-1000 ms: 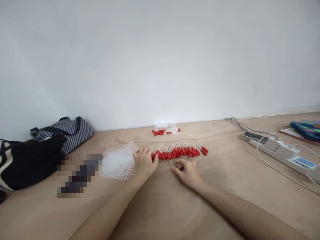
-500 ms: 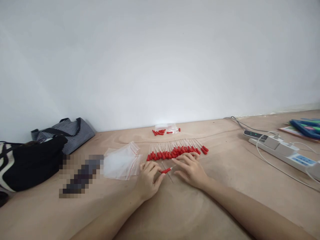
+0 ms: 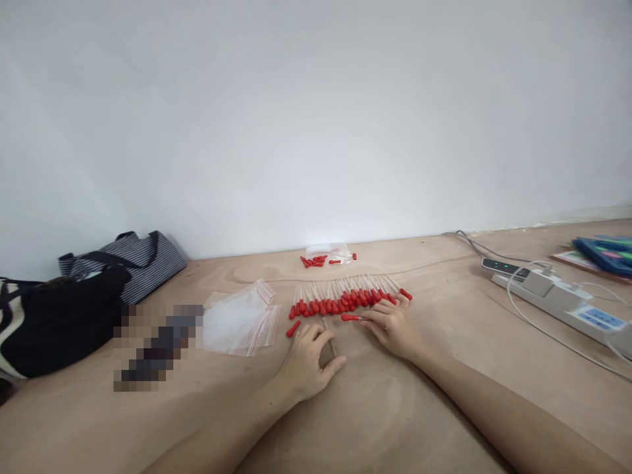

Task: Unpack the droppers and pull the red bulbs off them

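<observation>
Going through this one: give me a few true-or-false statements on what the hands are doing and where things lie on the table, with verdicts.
1. The right hand pinches a red-capped dropper just in front of the row of droppers. True.
2. The left hand holds the plastic bags. False: it rests open on the table, apart from the bags.
3. A loose red cap lies on the table near the left hand's fingertips. True.
4. The power strip lies on the left beside the striped bag. False: it lies on the right side of the table, far from that bag.
</observation>
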`<state>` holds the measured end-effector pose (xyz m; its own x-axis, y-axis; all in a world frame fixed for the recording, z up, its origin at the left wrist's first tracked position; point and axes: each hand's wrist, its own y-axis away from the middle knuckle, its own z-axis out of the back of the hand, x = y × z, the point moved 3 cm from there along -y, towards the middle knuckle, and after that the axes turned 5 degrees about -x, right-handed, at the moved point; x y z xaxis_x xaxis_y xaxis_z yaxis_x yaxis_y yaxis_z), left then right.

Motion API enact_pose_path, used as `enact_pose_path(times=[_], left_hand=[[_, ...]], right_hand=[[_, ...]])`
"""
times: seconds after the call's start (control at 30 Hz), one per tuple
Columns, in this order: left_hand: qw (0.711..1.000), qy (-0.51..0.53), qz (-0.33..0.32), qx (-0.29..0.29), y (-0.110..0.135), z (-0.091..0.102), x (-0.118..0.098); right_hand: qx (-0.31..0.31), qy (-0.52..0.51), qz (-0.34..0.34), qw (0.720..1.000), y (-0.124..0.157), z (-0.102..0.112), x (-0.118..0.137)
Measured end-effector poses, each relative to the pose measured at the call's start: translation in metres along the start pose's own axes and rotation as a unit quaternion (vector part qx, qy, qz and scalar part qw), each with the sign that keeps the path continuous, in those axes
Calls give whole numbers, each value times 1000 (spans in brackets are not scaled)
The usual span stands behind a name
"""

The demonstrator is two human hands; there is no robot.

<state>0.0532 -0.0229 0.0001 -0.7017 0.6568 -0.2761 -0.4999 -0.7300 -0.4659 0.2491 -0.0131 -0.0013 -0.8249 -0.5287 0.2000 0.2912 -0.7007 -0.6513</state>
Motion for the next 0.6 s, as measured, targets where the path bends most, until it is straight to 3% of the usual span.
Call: enact_pose_path(times=[0.27, 0.6], left_hand=[[1000, 0, 1, 1, -15, -8, -2], [998, 31, 23, -52, -2, 2, 7]], right_hand=[[2, -17, 1, 1000, 1, -5, 5], [28, -68, 20, 997, 1, -13, 22]])
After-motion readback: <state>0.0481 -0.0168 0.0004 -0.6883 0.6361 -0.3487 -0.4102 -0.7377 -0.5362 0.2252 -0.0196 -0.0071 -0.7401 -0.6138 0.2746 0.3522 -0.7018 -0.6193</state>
